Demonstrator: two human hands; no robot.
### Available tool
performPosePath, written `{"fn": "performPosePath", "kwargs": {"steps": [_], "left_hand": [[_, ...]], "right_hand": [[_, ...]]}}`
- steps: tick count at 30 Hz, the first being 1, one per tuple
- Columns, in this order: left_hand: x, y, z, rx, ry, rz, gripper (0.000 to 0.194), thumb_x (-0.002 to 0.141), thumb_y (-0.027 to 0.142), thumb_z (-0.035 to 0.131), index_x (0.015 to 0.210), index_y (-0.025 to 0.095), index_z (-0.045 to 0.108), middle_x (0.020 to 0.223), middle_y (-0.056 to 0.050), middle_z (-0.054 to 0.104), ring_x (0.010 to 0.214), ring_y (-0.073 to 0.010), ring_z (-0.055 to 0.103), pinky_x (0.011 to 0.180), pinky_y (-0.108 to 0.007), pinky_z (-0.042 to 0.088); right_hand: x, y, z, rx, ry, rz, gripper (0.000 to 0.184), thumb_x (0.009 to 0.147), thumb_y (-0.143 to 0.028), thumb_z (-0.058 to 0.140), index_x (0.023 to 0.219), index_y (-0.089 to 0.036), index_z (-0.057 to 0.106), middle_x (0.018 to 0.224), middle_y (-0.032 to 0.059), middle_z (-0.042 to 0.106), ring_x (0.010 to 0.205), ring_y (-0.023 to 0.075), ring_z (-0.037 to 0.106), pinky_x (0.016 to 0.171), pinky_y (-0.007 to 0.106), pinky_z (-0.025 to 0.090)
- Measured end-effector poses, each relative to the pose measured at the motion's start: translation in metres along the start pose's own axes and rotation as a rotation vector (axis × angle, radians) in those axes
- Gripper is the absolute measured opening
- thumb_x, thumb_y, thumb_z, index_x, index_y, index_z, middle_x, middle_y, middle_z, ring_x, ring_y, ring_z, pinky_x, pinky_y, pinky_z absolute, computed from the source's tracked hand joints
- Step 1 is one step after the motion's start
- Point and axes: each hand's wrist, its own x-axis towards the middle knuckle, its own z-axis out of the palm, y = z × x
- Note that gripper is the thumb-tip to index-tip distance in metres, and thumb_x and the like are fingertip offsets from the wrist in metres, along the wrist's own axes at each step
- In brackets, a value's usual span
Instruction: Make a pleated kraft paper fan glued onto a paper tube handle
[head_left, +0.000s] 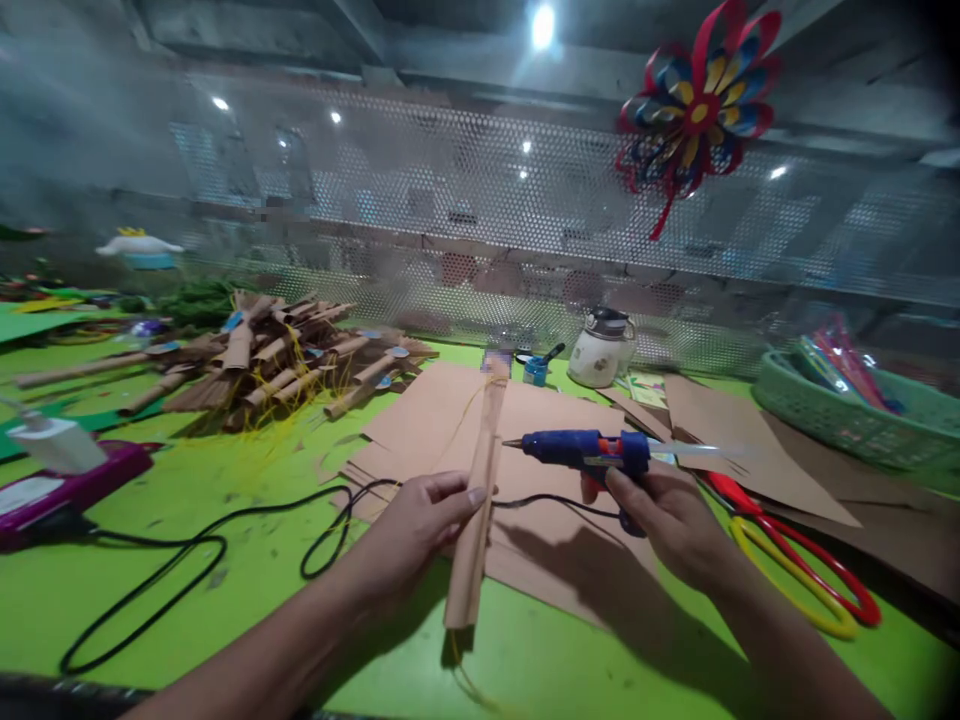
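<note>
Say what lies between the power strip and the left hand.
A black cord, looped on the green table between strip and left hand; head view.

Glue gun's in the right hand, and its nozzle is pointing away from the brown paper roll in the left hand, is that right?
Not quite: the head view shows the nozzle pointing toward the brown paper roll, not away from it. The glue gun is indeed in the right hand, and the roll is in the left hand.
</note>
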Motion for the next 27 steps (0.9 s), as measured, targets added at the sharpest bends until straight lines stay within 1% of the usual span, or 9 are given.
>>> {"fn": "performPosePath", "kwargs": {"steps": [3, 7, 11, 14, 18, 21, 27], "left_hand": [[-0.0019, 0.0015, 0.0024, 0.024, -0.017, -0.007, 0.019, 0.077, 0.029, 0.065, 0.081, 0.011, 0.068, 0.071, -0.005, 0.060, 0.066, -0.0138, 0.052, 0.064, -0.024, 0.040], [-0.0031, -0.0016, 0.0009, 0.012, -0.047, -0.016, 0.025, 0.079, 0.032, 0.063, 0.093, 0.011, 0.068, 0.080, -0.008, 0.063, 0.072, -0.0156, 0.054, 0.069, -0.026, 0.041], [-0.0039, -0.0046, -0.0013, -0.022, -0.058, -0.029, 0.027, 0.078, 0.034, 0.064, 0.096, 0.014, 0.068, 0.084, -0.007, 0.065, 0.076, -0.0168, 0.056, 0.076, -0.028, 0.041], [-0.0051, -0.0032, -0.0005, -0.008, -0.057, -0.035, 0.027, 0.077, 0.036, 0.065, 0.093, 0.015, 0.069, 0.083, -0.007, 0.065, 0.077, -0.0174, 0.056, 0.073, -0.027, 0.041], [-0.0061, 0.0000, 0.0010, 0.010, -0.041, -0.028, 0.029, 0.076, 0.040, 0.066, 0.090, 0.015, 0.070, 0.080, -0.006, 0.065, 0.074, -0.0166, 0.055, 0.068, -0.025, 0.040], [-0.0066, 0.0012, 0.0009, 0.027, -0.046, -0.016, 0.030, 0.076, 0.039, 0.066, 0.091, 0.013, 0.070, 0.079, -0.007, 0.064, 0.069, -0.0151, 0.053, 0.064, -0.023, 0.039], [-0.0081, 0.0024, 0.0022, 0.025, -0.059, -0.023, 0.033, 0.077, 0.039, 0.065, 0.095, 0.012, 0.069, 0.079, -0.008, 0.063, 0.068, -0.0157, 0.053, 0.063, -0.024, 0.040]], "right_hand": [[-0.0011, -0.0003, 0.0010, 0.008, 0.003, 0.005, 0.042, 0.091, -0.046, 0.039, 0.076, -0.015, 0.063, 0.053, -0.0013, 0.041, 0.046, 0.0097, 0.037, 0.041, 0.022, 0.030], [-0.0007, -0.0009, 0.0025, 0.024, -0.002, 0.008, 0.042, 0.091, -0.047, 0.040, 0.075, -0.015, 0.063, 0.054, -0.0002, 0.044, 0.047, 0.0105, 0.040, 0.043, 0.023, 0.033], [-0.0006, -0.0001, 0.0028, 0.011, 0.003, 0.020, 0.043, 0.090, -0.048, 0.040, 0.076, -0.014, 0.064, 0.053, 0.0002, 0.046, 0.049, 0.0116, 0.042, 0.044, 0.023, 0.035], [-0.0008, 0.0008, 0.0029, 0.002, 0.014, 0.017, 0.043, 0.090, -0.048, 0.040, 0.076, -0.015, 0.064, 0.053, 0.0007, 0.047, 0.049, 0.0121, 0.043, 0.045, 0.024, 0.035], [-0.0020, 0.0010, 0.0034, -0.008, 0.038, 0.000, 0.041, 0.089, -0.047, 0.042, 0.074, -0.016, 0.064, 0.059, 0.0024, 0.052, 0.052, 0.0127, 0.045, 0.047, 0.025, 0.037], [-0.0047, 0.0002, 0.0031, -0.009, 0.047, -0.019, 0.040, 0.089, -0.047, 0.043, 0.074, -0.017, 0.065, 0.063, 0.0033, 0.054, 0.052, 0.0125, 0.045, 0.048, 0.025, 0.038], [-0.0070, -0.0005, 0.0021, 0.001, 0.037, -0.020, 0.040, 0.089, -0.047, 0.044, 0.074, -0.017, 0.065, 0.059, 0.0022, 0.053, 0.050, 0.0123, 0.045, 0.046, 0.024, 0.038]]}}
